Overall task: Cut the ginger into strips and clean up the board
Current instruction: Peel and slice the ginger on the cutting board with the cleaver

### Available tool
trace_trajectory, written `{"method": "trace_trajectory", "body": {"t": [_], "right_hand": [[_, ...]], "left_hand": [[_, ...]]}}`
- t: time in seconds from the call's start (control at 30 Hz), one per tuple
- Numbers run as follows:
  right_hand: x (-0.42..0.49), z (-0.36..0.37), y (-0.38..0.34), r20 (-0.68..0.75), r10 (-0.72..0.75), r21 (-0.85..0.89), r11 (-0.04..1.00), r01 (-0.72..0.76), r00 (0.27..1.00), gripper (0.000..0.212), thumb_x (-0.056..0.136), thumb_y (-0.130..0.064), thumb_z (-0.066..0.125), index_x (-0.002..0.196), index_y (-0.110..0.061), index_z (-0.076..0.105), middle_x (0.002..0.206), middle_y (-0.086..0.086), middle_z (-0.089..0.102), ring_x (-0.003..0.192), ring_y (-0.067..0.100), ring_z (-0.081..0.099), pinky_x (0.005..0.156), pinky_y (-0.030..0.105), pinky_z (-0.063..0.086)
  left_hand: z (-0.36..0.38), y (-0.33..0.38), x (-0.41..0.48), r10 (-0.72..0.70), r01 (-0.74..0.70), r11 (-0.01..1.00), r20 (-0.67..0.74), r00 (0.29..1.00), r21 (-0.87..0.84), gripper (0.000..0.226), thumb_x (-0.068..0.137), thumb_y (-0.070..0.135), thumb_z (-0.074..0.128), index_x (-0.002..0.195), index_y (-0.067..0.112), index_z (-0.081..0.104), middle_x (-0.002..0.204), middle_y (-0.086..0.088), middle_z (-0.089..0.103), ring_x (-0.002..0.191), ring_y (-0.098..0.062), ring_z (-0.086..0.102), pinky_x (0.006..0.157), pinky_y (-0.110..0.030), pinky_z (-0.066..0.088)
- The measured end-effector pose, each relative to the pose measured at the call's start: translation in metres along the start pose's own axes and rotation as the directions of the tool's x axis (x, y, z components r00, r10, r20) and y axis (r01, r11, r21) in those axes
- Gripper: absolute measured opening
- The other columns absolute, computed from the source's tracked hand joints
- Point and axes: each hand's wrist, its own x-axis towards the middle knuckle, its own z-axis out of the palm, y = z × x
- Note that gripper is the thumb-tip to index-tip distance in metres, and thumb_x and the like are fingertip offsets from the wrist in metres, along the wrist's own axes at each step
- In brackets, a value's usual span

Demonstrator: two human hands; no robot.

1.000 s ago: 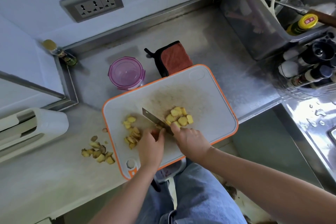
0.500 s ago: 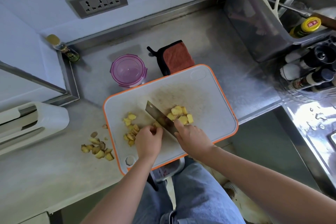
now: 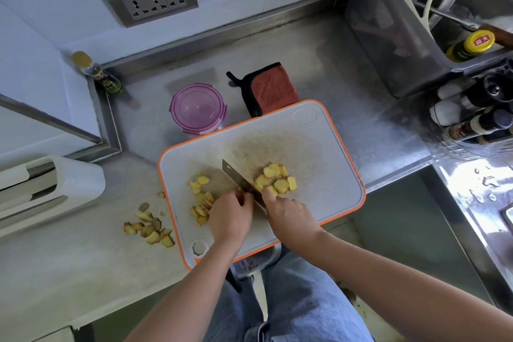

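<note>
Off-board at 8 o'clock: ginger trimmings [image 3: 150, 228] on counter [image 3: 69, 272]. Board [image 3: 333, 164], 9 o'clock: cut ginger pile [image 3: 201, 198]. Left hand [image 3: 230, 216] curls on a ginger piece [image 3: 242, 194], mostly hidden. Right hand [image 3: 288, 216] grips knife [image 3: 238, 179], blade down beside it. Ginger slices [image 3: 276, 178] at 3 o'clock of blade, not yet in strips. Roughly half done, I'd judge; cleanup untouched.

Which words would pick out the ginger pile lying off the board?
Find the orange-rimmed board on the counter. Just left of its near corner lies a pile of ginger. Unlike the board's left pile and right pile, it sits on bare counter.
</note>
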Motion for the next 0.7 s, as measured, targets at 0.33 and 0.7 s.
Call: {"method": "trace_trajectory", "body": {"t": [0.33,0.7], "right_hand": [[0.011,0.001,-0.005,-0.025,0.023,0.075,0.997,-0.021,0.999,0.026,0.092,-0.002,0.042,0.115,-0.012,0.034,0.072,0.003,0.042,0.062,0.029,0.045,0.056,0.034,0.034],[0.016,-0.008,0.0,-0.119,0.035,0.204,0.979,-0.01,0.992,0.025,0.1,-0.022,0.039,0.121,-0.007,0.04,0.094,0.015,0.06,0.082,0.037,0.056,0.063,0.042,0.048]], "left_hand": [[-0.007,0.002,0.006,0.039,-0.037,0.993,-0.017,0.999,0.114,0.043,0.09,0.033,0.058,0.053,0.021,0.04,0.05,0.005,0.044,0.046,-0.012,0.04,0.044,-0.027,0.019],[-0.014,-0.004,0.001,0.084,-0.099,0.964,0.07,0.994,0.248,0.035,0.095,0.036,0.05,0.064,0.02,0.045,0.06,0.005,0.048,0.06,-0.019,0.05,0.044,-0.027,0.023]]}}
